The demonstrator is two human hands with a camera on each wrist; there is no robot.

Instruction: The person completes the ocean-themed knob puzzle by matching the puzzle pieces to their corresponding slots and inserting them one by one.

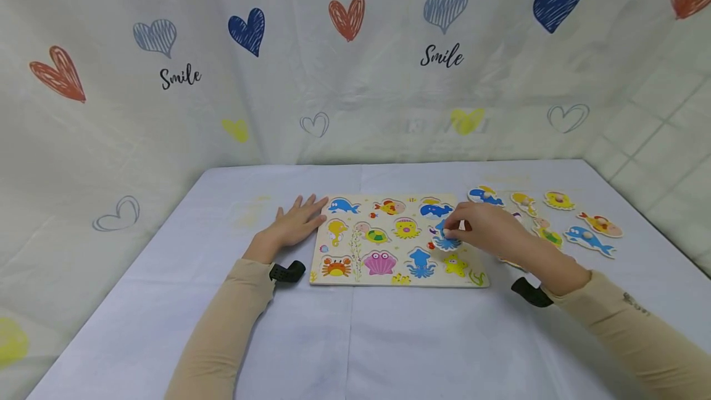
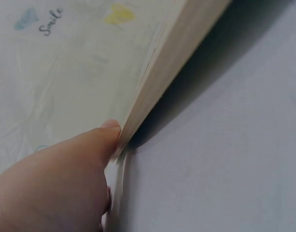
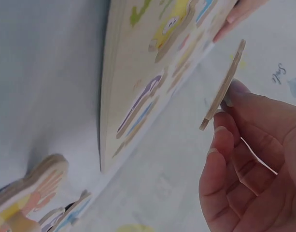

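You're at a staged play corner, not a lived-in room. A heart-printed "Smile" backdrop (image 1: 355, 60) drapes behind your cloth-covered bench (image 1: 355, 338).

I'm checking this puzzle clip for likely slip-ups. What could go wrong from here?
1. The right hand only pinches the blue octopus piece at its edge, above the puzzle board; it might slip and drop askew.
2. The left hand lies flat, only its fingers touching the board's edge, so pressing the piece in may slide the board.
3. The right forearm hangs over the loose pieces and may knock them.
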